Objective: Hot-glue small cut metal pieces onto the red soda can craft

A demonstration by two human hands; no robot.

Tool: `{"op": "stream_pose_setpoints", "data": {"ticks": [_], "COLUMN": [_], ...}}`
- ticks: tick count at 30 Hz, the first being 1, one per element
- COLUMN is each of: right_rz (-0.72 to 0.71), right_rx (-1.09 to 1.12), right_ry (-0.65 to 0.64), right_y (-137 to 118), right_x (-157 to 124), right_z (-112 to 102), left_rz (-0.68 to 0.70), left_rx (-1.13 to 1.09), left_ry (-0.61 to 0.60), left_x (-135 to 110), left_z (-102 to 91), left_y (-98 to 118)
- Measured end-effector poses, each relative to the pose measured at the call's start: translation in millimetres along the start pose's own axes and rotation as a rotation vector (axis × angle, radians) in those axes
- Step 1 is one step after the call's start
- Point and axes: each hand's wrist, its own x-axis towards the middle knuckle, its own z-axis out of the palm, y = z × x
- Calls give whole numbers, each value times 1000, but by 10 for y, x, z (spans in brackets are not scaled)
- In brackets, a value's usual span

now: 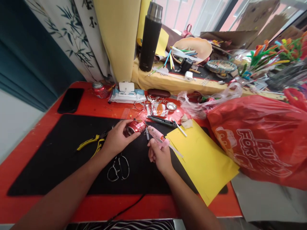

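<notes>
My left hand (117,138) is closed round a red drink can (134,127), held on its side over the black mat (59,153). My right hand (160,156) grips a pink glue gun (156,135) whose nozzle points at the can's open end, close to it. A thin metal strip sticks out below the gun towards the yellow paper (203,159). Scissors (118,166) lie on the mat between my forearms. Yellow-handled pliers (92,143) lie just left of my left hand.
A big red plastic bag (261,140) fills the right side. Behind the can lie cut metal scraps (155,107), a utility knife (161,120), a wipes pack (127,94), another red can (99,89) and a phone (70,100). A black flask (150,36) stands on the cluttered shelf behind.
</notes>
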Motion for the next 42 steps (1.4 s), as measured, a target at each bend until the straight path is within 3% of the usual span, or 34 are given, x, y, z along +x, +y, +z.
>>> {"op": "stream_pose_setpoints", "data": {"ticks": [5,11,21,31,42], "right_rz": [-15,80,-20,-94,-67], "right_rx": [96,198,-5,-185,-224], "right_ry": [-88,-155,-178,-161,-117], "right_y": [-39,-68,-266,-61,-65], "right_x": [7,-24,128,231,197], "right_z": [-29,-48,-95,-155,-143], "left_rz": [-9,-14,-47,-18,46], "left_rx": [-12,-48,-32,-76,4], "left_ry": [0,7,-6,26,114], "left_x": [-1,8,31,7,-11], "left_z": [30,46,41,43,55], "left_y": [-18,-11,33,20,12]}}
